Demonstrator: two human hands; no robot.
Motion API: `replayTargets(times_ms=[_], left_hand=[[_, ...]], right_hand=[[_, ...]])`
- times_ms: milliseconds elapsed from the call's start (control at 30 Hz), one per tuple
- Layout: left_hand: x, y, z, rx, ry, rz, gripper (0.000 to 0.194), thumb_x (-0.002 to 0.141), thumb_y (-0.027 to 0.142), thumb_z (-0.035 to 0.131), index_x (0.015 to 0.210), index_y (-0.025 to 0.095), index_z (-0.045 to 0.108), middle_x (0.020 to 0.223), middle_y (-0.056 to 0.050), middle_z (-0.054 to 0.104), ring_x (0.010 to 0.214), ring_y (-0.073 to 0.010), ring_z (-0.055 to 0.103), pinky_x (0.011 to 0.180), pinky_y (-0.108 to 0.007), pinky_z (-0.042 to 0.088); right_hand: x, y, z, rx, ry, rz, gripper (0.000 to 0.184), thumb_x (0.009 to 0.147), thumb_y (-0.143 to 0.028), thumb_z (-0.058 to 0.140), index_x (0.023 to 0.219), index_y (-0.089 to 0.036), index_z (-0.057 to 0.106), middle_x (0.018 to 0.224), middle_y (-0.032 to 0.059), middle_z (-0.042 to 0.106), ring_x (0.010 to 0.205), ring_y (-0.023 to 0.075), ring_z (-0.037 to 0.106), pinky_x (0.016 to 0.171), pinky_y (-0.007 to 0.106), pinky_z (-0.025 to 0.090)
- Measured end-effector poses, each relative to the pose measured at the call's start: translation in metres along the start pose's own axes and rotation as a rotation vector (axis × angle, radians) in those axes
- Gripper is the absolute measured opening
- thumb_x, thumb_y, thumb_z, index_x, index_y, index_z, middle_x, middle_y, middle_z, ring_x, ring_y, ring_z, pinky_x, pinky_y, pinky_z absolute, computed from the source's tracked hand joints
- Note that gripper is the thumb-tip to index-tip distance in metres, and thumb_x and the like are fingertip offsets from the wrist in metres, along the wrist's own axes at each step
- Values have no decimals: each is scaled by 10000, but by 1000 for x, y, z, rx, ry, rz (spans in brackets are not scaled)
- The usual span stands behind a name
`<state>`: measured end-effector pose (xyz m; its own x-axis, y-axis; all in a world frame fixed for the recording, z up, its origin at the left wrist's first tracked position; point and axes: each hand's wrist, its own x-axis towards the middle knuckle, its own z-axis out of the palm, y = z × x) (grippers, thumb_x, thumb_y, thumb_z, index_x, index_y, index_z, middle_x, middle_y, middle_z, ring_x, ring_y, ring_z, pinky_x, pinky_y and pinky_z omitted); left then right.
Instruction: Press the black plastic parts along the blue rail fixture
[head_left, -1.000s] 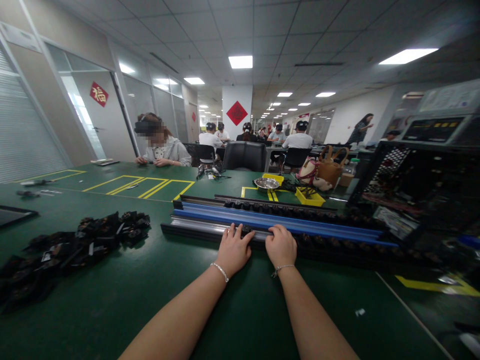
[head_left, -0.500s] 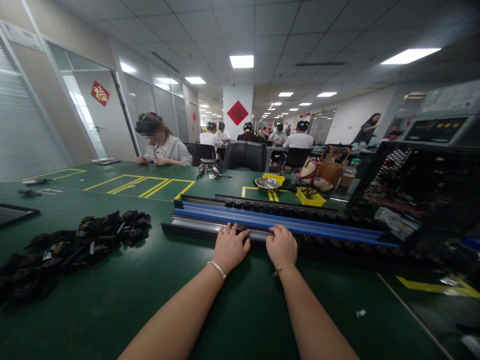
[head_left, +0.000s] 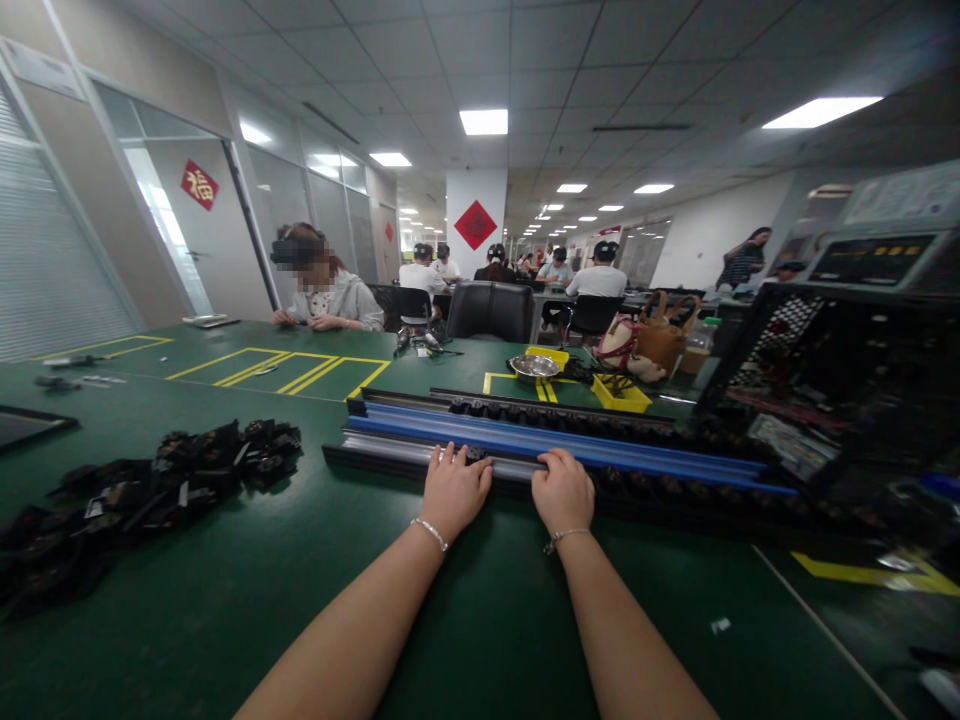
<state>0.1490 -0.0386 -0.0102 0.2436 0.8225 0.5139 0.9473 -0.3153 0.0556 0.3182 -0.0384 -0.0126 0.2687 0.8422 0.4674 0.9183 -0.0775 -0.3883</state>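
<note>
My left hand (head_left: 454, 492) rests on a long silver-grey rail (head_left: 405, 451) with black edges, its fingers apart and reaching over the top. Beside its index finger and thumb sits a small black part (head_left: 475, 455) on the rail. A little to the right, my right hand (head_left: 562, 492) has its fingers bent over the same rail; the fingertips' undersides are hidden. Directly behind runs a blue rail (head_left: 525, 437), parallel to the silver-grey one. Further back lies a dark rail (head_left: 442, 394) with a row of black parts.
Black parts (head_left: 187, 475) lie heaped at the left on the green table (head_left: 247, 640). A metal bowl (head_left: 534, 367) and a yellow tray (head_left: 621, 394) stand beyond the rails. An open computer case (head_left: 862, 380) stands at the right. A co-worker (head_left: 330, 290) sits across the table.
My left hand has shifted slightly left along the rail, its thumb and index finger drawing back a little. My right hand stays where it was.
</note>
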Motion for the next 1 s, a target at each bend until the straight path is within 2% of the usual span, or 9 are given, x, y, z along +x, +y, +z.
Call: replayTargets(times_ms=[300, 533, 1000], left_hand=[[2, -8, 4, 13, 27, -42, 350, 891, 414, 372, 1047, 357, 680, 1155, -48, 645, 1163, -276, 510, 1053, -510, 231], [3, -10, 2, 7, -2, -76, 337, 882, 408, 384, 1025, 372, 687, 1151, -40, 649, 1174, -290, 502, 1064, -539, 181], [5, -15, 1, 61, 0, -100, 349, 885, 410, 367, 990, 383, 700, 1130, -40, 659, 1149, -292, 526, 1067, -544, 161]], right_hand=[[0, -1, -1, -2, -19, 14, 335, 768, -157, 420, 982, -192, 675, 1175, 38, 605, 1049, 201, 519, 890, 315, 341], [0, -1, -2, -4, -18, 13, 331, 764, -154, 425, 974, -192, 678, 1173, 40, 606, 1043, 199, 523, 887, 311, 345], [0, -1, -2, -8, -15, 10, 333, 761, -156, 424, 976, -191, 677, 1160, 40, 612, 1036, 207, 528, 885, 318, 354]])
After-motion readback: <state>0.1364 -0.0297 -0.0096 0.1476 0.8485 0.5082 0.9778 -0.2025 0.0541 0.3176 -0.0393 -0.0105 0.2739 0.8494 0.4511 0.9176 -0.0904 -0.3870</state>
